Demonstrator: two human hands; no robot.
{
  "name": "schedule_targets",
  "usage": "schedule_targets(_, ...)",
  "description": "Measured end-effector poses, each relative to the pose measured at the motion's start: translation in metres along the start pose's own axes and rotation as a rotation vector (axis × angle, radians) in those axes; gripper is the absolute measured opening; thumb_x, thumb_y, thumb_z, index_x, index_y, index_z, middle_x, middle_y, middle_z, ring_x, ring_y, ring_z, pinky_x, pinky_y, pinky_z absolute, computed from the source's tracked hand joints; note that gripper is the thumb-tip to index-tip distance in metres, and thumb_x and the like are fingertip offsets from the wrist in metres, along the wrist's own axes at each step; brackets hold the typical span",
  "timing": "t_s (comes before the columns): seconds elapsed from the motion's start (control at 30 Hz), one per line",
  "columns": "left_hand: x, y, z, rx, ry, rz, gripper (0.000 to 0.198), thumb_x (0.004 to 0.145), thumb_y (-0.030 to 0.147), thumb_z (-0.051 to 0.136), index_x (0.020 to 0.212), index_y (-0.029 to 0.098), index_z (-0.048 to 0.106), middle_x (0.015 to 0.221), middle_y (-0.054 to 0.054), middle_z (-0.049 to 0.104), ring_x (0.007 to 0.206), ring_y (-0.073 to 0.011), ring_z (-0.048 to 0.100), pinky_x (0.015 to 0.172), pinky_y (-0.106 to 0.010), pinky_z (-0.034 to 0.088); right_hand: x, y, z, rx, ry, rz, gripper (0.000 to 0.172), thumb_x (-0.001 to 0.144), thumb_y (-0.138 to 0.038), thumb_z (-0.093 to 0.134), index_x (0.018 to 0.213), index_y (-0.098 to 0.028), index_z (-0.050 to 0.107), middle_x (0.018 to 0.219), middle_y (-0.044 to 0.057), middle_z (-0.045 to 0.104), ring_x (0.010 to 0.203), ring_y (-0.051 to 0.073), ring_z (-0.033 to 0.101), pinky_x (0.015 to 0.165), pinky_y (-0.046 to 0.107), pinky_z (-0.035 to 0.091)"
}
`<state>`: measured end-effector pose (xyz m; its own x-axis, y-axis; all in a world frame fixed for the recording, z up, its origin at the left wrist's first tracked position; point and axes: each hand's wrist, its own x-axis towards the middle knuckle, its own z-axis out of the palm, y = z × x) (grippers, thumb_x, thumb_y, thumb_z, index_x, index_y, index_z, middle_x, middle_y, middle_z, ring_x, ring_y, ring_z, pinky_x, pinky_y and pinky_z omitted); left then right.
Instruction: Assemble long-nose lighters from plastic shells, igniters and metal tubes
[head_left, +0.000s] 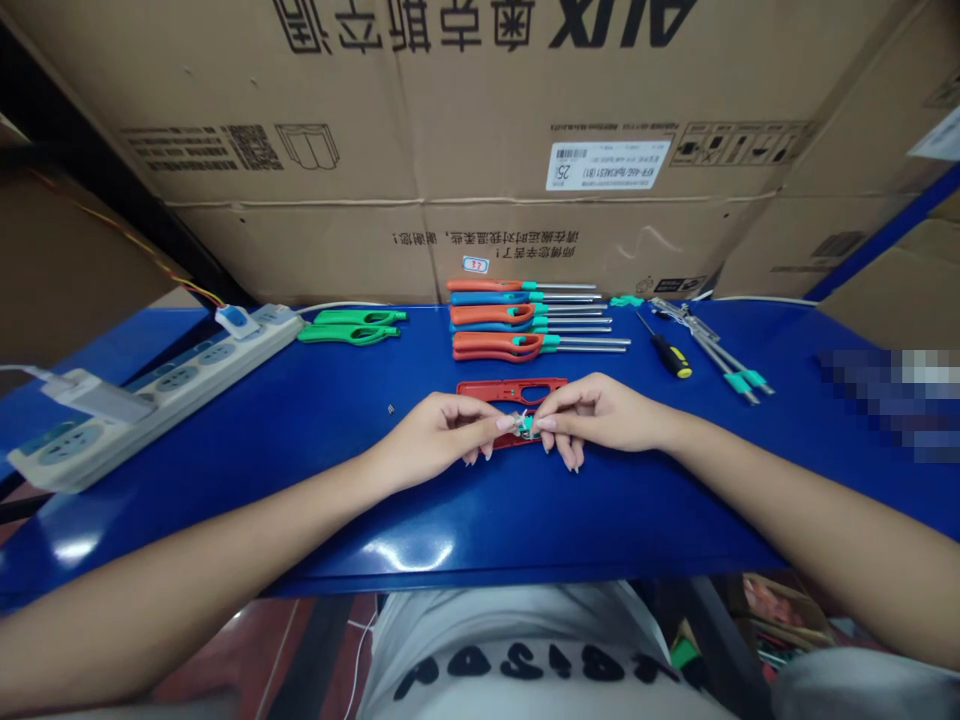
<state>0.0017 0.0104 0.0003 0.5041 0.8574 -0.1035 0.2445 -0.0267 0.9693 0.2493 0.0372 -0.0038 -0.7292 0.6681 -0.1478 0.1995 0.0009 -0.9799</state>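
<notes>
My left hand (450,440) and my right hand (592,418) meet near the middle of the blue table (337,520). Between their fingertips they pinch a small part (525,425) with teal and metallic bits; its finer details are too small to tell. Both hands are closed on it. Directly behind and beneath the fingers lie red plastic shell halves (487,390), the nearer one mostly hidden by the hands. Tiny metal pieces (391,408) rest on the table left of the shells.
Behind are several orange and blue lighters (491,316) with metal rods. Green shells (349,333) and a power strip (180,380) lie left; a screwdriver (670,355), teal pieces (626,300) and rod assemblies (712,345) lie right. A cardboard wall (300,240) stands behind.
</notes>
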Motion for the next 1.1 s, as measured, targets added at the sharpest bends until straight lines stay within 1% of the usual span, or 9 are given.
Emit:
schedule_targets(0.07,0.0004,0.0001,-0.0003,0.015,-0.005,0.001,0.035,0.086,0.045,0.068,0.091,0.012,0.076,0.062,0.001,0.062,0.053,-0.0081,0.053,0.053,-0.02,0.044,-0.0003,0.0011,-0.0018,-0.022,-0.022,-0.013,0.041,0.09,-0.05,0.068,0.093,-0.009,0.069,0.067,0.002,0.07,0.049,0.01,0.066,0.049,0.021,0.056)
schedule_targets(0.17,0.0009,-0.0001,-0.0002,0.021,-0.014,0.003,0.035,0.087,0.045,0.067,0.089,0.011,0.074,0.061,0.002,0.061,0.053,-0.008,0.052,0.052,-0.019,0.043,-0.0003,0.0039,-0.0038,-0.035,-0.028,-0.039,0.04,0.092,-0.048,0.066,0.097,-0.009,0.07,0.07,0.002,0.07,0.044,0.007,0.061,0.043,0.019,0.05)
schedule_targets(0.23,0.001,-0.0002,-0.0002,0.025,-0.022,0.002,0.035,0.088,0.045,0.066,0.088,0.011,0.074,0.061,0.002,0.06,0.053,-0.0081,0.052,0.052,-0.019,0.042,0.0001,0.0055,-0.0045,-0.031,-0.028,-0.047,0.038,0.091,-0.046,0.067,0.097,-0.009,0.07,0.074,0.002,0.07,0.041,0.005,0.057,0.04,0.017,0.047)
schedule_targets(0.4,0.001,-0.0003,-0.0012,0.05,-0.047,0.015,0.034,0.09,0.045,0.064,0.087,0.012,0.074,0.06,0.002,0.06,0.053,-0.008,0.051,0.053,-0.019,0.042,0.001,0.0066,-0.0045,-0.023,-0.028,-0.031,0.037,0.085,-0.043,0.075,0.1,-0.009,0.07,0.071,0.002,0.071,0.038,0.004,0.053,0.036,0.016,0.043)
schedule_targets(0.5,0.0005,-0.0007,-0.0012,0.079,-0.058,0.032,0.035,0.091,0.044,0.063,0.085,0.011,0.074,0.06,0.002,0.059,0.054,-0.008,0.051,0.054,-0.019,0.042,0.001,0.0059,-0.004,-0.024,-0.017,-0.027,0.035,0.084,-0.042,0.075,0.095,-0.009,0.068,0.069,0.003,0.071,0.037,0.004,0.053,0.035,0.016,0.042)
schedule_targets(0.57,0.0001,-0.0011,-0.0003,0.091,-0.062,0.042,0.034,0.091,0.043,0.062,0.089,0.011,0.075,0.061,0.002,0.06,0.054,-0.0083,0.051,0.054,-0.02,0.042,0.0008,0.0052,-0.0038,-0.025,-0.017,-0.022,0.035,0.085,-0.043,0.075,0.092,-0.01,0.067,0.07,0.003,0.07,0.037,0.004,0.052,0.035,0.016,0.042)
schedule_targets(0.73,-0.0006,-0.0016,0.003,0.093,-0.07,0.048,0.033,0.091,0.04,0.062,0.098,0.011,0.077,0.064,0.001,0.062,0.057,-0.0093,0.054,0.054,-0.02,0.043,0.001,0.0039,-0.0043,-0.024,-0.022,-0.038,0.034,0.088,-0.043,0.072,0.093,-0.01,0.065,0.071,0.002,0.07,0.038,0.004,0.053,0.036,0.016,0.043)
schedule_targets(0.93,-0.0014,-0.001,0.0036,0.09,-0.057,0.042,0.031,0.09,0.039,0.063,0.095,0.011,0.077,0.063,0.001,0.063,0.056,-0.0093,0.054,0.054,-0.019,0.044,0.0013,0.0032,-0.0052,-0.028,-0.022,-0.04,0.035,0.088,-0.044,0.072,0.094,-0.01,0.065,0.071,0.002,0.069,0.038,0.004,0.053,0.036,0.016,0.042)
schedule_targets(1.1,-0.0009,-0.0019,0.003,0.086,-0.061,0.046,0.032,0.091,0.039,0.063,0.097,0.012,0.077,0.063,0.0,0.063,0.056,-0.0092,0.054,0.053,-0.019,0.044,0.0006,0.0032,-0.0043,-0.038,-0.018,-0.039,0.035,0.087,-0.044,0.072,0.094,-0.011,0.064,0.07,0.001,0.068,0.038,0.004,0.053,0.036,0.016,0.043)
